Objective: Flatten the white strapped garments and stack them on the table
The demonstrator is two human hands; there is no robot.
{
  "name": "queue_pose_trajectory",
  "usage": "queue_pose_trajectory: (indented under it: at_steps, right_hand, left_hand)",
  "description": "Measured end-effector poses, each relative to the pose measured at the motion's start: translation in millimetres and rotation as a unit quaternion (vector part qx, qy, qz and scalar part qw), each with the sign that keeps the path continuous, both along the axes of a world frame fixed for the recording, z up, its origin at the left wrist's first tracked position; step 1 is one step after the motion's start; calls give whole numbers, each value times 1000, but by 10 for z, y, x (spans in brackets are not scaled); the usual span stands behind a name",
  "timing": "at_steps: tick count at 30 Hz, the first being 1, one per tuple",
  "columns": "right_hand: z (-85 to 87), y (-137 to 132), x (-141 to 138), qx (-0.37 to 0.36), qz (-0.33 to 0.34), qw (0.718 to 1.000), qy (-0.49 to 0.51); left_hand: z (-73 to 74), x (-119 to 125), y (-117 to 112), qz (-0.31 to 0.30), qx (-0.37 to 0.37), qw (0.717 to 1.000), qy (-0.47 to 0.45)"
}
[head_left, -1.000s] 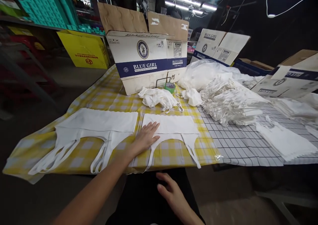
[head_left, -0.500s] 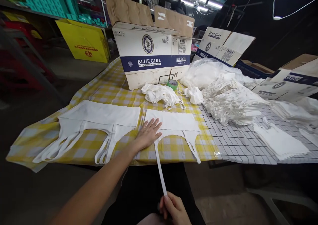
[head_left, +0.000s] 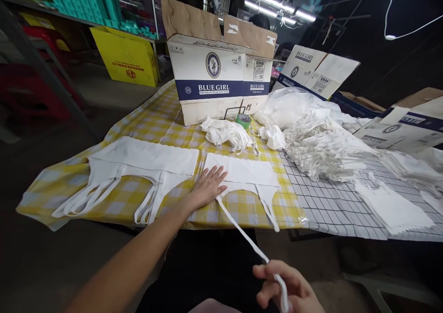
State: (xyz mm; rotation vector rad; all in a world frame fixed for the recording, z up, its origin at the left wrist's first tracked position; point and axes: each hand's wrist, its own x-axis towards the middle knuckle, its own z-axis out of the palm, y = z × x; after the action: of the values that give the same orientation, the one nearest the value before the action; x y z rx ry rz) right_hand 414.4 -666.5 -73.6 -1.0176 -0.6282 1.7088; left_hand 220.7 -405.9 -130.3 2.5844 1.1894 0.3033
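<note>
My left hand (head_left: 209, 186) lies flat, fingers spread, on the left part of a white camisole (head_left: 244, 171) at the table's front edge. One of its shoulder straps (head_left: 244, 234) stretches down off the edge to my right hand (head_left: 285, 285). That hand holds the strap loosely between its fingers, and the strap end curls over them. The camisole's other strap (head_left: 269, 207) rests on the table. Left of it another white camisole (head_left: 148, 158) is spread out, with several straps pointing toward me.
A yellow checked cloth (head_left: 138, 138) covers the table. Behind are a beer carton (head_left: 211, 91), green tape roll (head_left: 244, 121) and crumpled white garments (head_left: 228, 135). To the right lie a garment pile (head_left: 328, 147) and a single white top (head_left: 392, 202).
My right hand has moved right, and its fingers have loosened, drawing the strap from nearly straight down to a slant. My left hand stays on the camisole.
</note>
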Motion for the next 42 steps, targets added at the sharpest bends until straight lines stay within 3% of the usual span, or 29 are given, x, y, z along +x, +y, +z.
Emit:
queue_pose_trajectory:
  at_steps: [6, 9, 11, 13, 15, 17, 18, 20, 23, 26, 29, 32, 37, 42]
  right_hand:
    - [83, 581, 100, 77, -11, 991, -106]
    - [151, 796, 10, 62, -33, 981, -179]
    - [170, 895, -69, 44, -22, 979, -200]
    - [163, 973, -132, 35, -10, 977, -212]
    - [138, 1037, -164, 34, 12, 973, -227]
    - [105, 1090, -164, 35, 37, 969, -244]
    - [86, 1112, -156, 35, 46, 966, -252]
    - [47, 1148, -133, 35, 53, 960, -272]
    - [-10, 1187, -107, 55, 62, 940, -331]
    - [-59, 1216, -114, 129, -4, 882, -453]
    - [-101, 1236, -153, 195, -64, 823, -530]
    - [-145, 1256, -214, 204, -17, 824, -528]
    - [-212, 1336, -313, 208, -42, 812, -544]
    - [-249, 1436, -346, 255, -23, 794, -551]
  left_hand:
    - [22, 15, -38, 8, 9, 1000, -13]
    - [145, 118, -180, 5, -14, 998, -64]
    - [279, 202, -321, -33, -83, 987, -134]
    - [421, 266, -456, -79, -205, 950, -221]
    - [535, 298, -549, -108, -337, 887, -297]
    - [595, 302, -590, -106, -421, 831, -348]
    - [605, 298, -594, -96, -438, 817, -363]
    - [593, 289, -583, -63, -434, 815, -379]
    - [534, 287, -563, -16, -403, 836, -373]
    - [473, 294, -568, 28, -388, 856, -341]
    - [430, 302, -592, 44, -416, 842, -341]
    - [396, 314, -607, 66, -453, 818, -350]
    - [323, 340, -562, 92, -434, 829, -342]
    - [255, 342, -484, 109, -519, 761, -374]
